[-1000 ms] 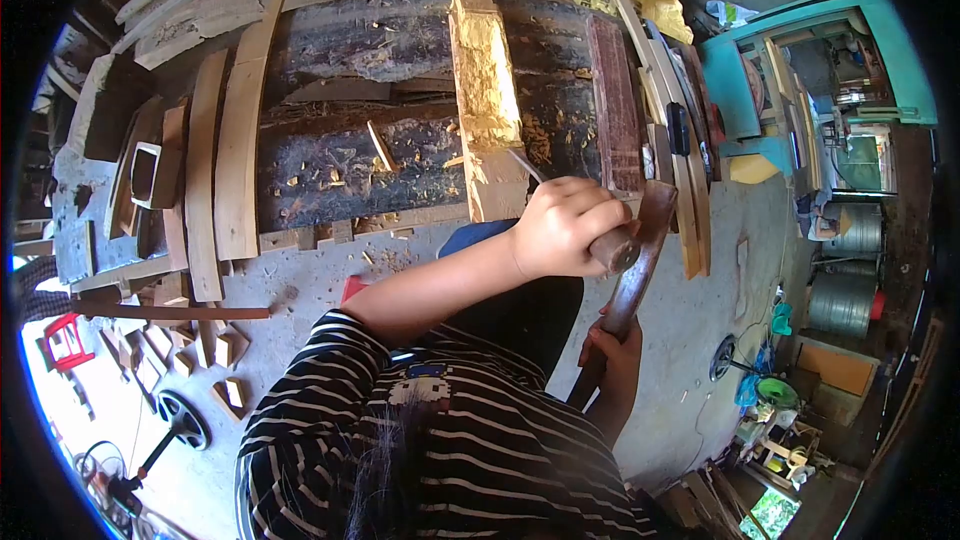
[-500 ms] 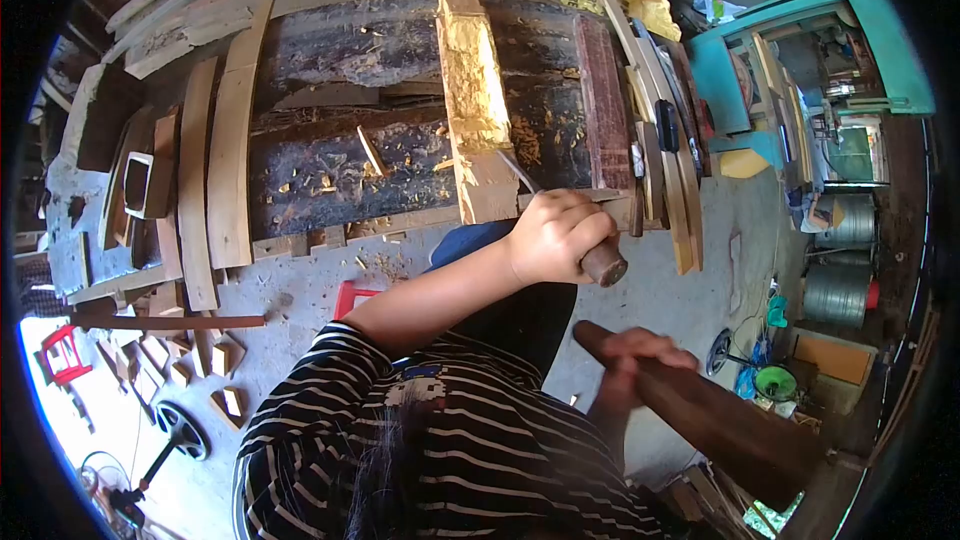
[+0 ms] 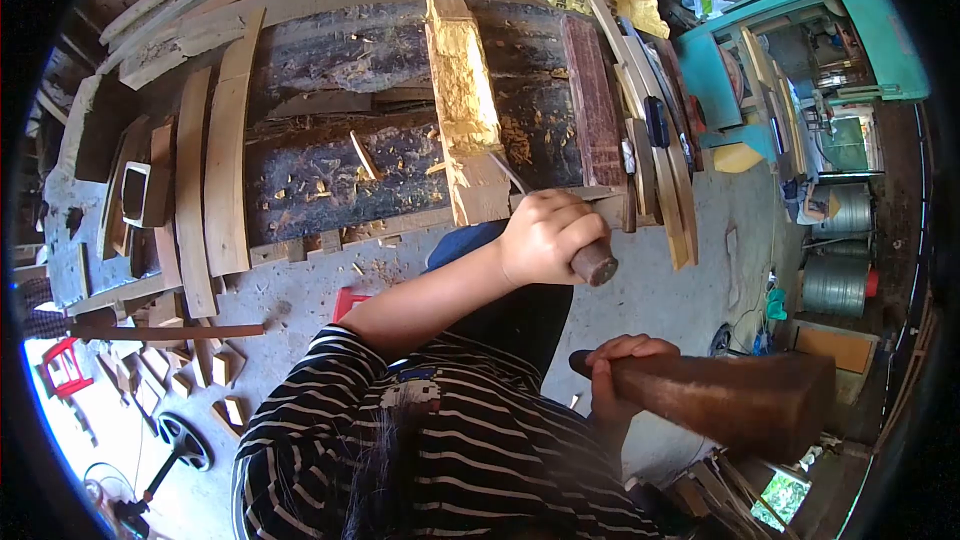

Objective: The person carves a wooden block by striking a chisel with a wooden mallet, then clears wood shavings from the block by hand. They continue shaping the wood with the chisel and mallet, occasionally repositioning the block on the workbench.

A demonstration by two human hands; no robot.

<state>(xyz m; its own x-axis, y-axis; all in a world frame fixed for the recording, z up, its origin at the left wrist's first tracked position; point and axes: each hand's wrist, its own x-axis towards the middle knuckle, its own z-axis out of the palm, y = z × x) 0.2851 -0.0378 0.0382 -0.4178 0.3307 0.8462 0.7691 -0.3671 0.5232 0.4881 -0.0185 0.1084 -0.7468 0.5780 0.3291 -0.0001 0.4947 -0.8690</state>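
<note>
My left hand point(image 3: 550, 240) is wrapped round the handle of a chisel point(image 3: 597, 266). Its metal blade slants up to the left and meets a pale wooden block point(image 3: 484, 186) near the block's front end. A long recess with a rough, chipped floor runs along the top of this block, lit bright yellow. Down at the right, my right hand point(image 3: 628, 365) grips the handle of a dark brown wooden mallet point(image 3: 735, 398), whose heavy head points right, away from the chisel. Wood chips point(image 3: 328, 190) are scattered on the dark bench left of the block.
Long boards point(image 3: 231, 140) lie along the left of the bench point(image 3: 330, 50). A reddish-brown beam point(image 3: 594, 100) and several narrow strips point(image 3: 672, 180) lie on the right. A red stool point(image 3: 66, 368) and wood offcuts are on the floor at left. A turquoise cabinet frame point(image 3: 888, 40) stands at right.
The mallet has swung up, its head rising from the lower right to nearly level. My left hand and the chisel stay at the same place on the block; the view shifts slightly.
</note>
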